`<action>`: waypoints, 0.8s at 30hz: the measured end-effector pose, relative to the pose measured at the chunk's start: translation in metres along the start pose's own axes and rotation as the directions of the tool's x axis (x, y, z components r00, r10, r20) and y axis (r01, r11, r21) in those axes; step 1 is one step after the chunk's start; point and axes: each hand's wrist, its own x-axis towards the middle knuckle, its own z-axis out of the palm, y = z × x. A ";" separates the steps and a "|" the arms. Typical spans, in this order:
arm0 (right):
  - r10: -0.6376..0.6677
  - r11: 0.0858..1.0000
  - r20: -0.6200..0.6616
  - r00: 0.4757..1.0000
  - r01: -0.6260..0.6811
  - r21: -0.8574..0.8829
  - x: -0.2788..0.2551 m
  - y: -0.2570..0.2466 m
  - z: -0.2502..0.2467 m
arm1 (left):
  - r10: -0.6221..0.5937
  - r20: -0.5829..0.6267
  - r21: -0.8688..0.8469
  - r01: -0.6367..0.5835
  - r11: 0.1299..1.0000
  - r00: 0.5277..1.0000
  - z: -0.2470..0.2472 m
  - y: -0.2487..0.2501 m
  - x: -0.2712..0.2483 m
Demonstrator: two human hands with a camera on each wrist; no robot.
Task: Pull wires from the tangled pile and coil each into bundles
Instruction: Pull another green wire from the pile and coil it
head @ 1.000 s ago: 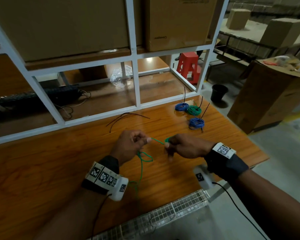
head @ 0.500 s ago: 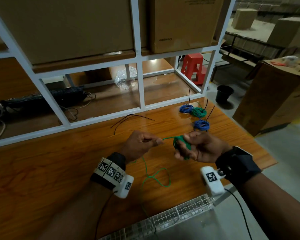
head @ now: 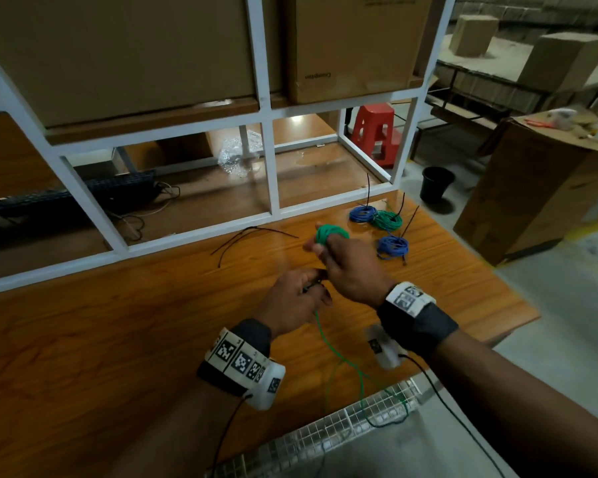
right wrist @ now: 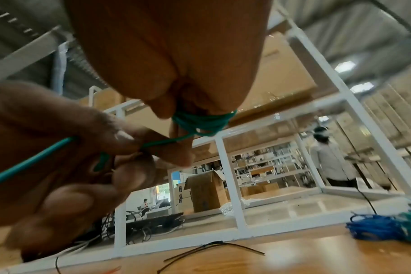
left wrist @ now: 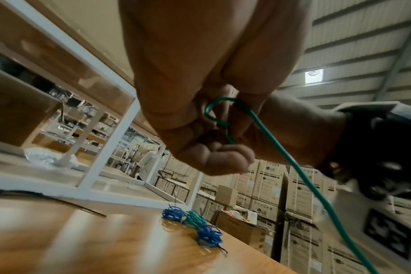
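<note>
A green wire is wound in several turns round the fingers of my right hand [head: 328, 248], forming a small green coil [head: 330, 235] [right wrist: 203, 121] held above the wooden table [head: 101, 339]. My left hand [head: 299, 296] sits just below and left of it and pinches the loose green wire [left wrist: 225, 118] [right wrist: 160, 143] between thumb and fingers. From that pinch the wire's tail [head: 339, 357] hangs down and trails over the table's front edge. Three finished bundles lie at the far right: blue [head: 362, 213], green [head: 389, 220] and blue [head: 393, 245].
Loose black cable ties [head: 252, 236] lie on the table behind my hands. A white shelf frame [head: 273, 188] with cardboard boxes stands at the back. A wire mesh tray [head: 342, 429] sits under the front edge. A large cardboard box [head: 532, 188] stands right of the table.
My right hand has moved up and away from me while turning, adding green wire round its fingers. My left hand stayed low, feeding the wire. The loose loop on the table has shortened.
</note>
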 end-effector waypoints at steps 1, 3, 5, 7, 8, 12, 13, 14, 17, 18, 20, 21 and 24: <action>-0.033 0.987 0.059 0.998 0.042 -0.156 -0.002 0.001 0.000 | 0.002 0.003 0.044 -0.002 0.999 1.000 -0.006 -0.002 0.000; -0.039 0.956 0.168 0.985 0.086 -0.281 -0.006 0.004 -0.002 | -0.011 0.010 0.096 0.010 0.995 1.000 -0.018 -0.007 -0.002; -0.013 0.941 0.269 0.963 0.103 -0.322 -0.009 0.014 -0.004 | -0.050 -0.007 0.086 0.050 0.995 0.999 -0.031 -0.013 -0.005; 0.043 0.922 0.362 0.931 0.102 -0.373 -0.013 0.023 -0.005 | -0.066 -0.069 0.051 0.070 0.996 0.995 -0.042 -0.016 -0.008; 0.081 0.910 0.415 0.906 0.103 -0.402 -0.015 0.026 -0.005 | -0.058 -0.109 0.053 0.064 0.997 0.992 -0.046 -0.015 -0.008; 0.182 0.902 0.601 0.778 0.111 -0.416 -0.017 0.027 -0.006 | -0.061 -0.140 0.082 0.073 0.994 0.988 -0.050 -0.007 -0.003; 0.197 0.926 0.649 0.735 0.078 -0.370 -0.018 0.026 -0.007 | -0.059 -0.133 0.077 0.069 0.995 0.989 -0.049 -0.005 -0.001; 0.198 0.953 0.697 0.689 0.032 -0.302 -0.018 0.025 -0.010 | -0.054 -0.124 0.057 0.062 0.996 0.991 -0.050 -0.003 0.001; 0.058 0.980 0.837 0.545 -0.190 0.056 -0.026 0.022 -0.016 | -0.061 -0.072 -0.040 0.059 0.997 0.996 -0.058 0.001 0.008; -0.047 0.941 0.866 0.497 -0.269 0.206 -0.030 0.020 -0.018 | -0.053 -0.071 -0.051 0.050 0.997 0.996 -0.060 0.001 0.011; -0.283 0.773 0.852 0.441 -0.421 0.475 -0.035 0.014 -0.021 | 0.006 -0.141 -0.041 -0.012 0.999 0.990 -0.058 -0.003 0.016; -0.376 0.658 0.813 0.444 -0.490 0.572 -0.037 0.010 -0.022 | 0.025 -0.192 -0.052 -0.036 0.998 0.981 -0.053 -0.006 0.018; -0.532 0.192 0.637 0.558 -0.653 0.732 -0.036 0.000 -0.021 | 0.024 -0.275 -0.136 -0.063 0.989 0.961 -0.036 -0.009 0.020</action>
